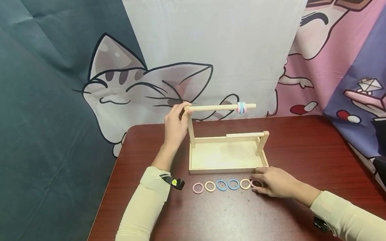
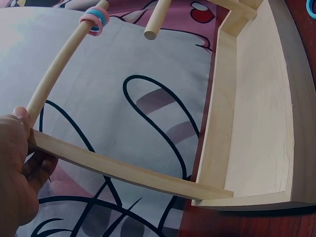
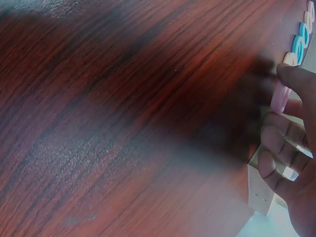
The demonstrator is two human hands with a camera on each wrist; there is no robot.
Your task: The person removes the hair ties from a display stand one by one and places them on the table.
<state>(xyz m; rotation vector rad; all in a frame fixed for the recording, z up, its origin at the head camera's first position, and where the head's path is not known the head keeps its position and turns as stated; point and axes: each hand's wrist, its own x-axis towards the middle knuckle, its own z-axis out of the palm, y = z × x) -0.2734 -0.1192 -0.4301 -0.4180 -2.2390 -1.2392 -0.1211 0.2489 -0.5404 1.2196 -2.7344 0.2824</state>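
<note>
A wooden stand [image 1: 229,170] has a tall post at its left, a shorter post at its right, and a rod on each. My left hand [image 1: 176,125] grips the top of the tall post [image 2: 123,165], where the upper rod [image 1: 212,107] joins it. Pink and blue rings [image 1: 241,108] hang together on that rod near its free end. My right hand [image 1: 276,181] pinches a pink ring [image 3: 280,98] between thumb and finger, at the right end of a row of rings on the table. Beside it lies a cream ring [image 1: 245,184].
Further left in the row are two blue rings [image 1: 233,184], another cream ring [image 1: 210,186] and another pink ring [image 1: 198,188]. The lower rod [image 1: 243,135] points left from the short post [image 1: 262,144]. Behind the dark red table [image 1: 225,221] hangs a printed cloth [image 1: 220,30].
</note>
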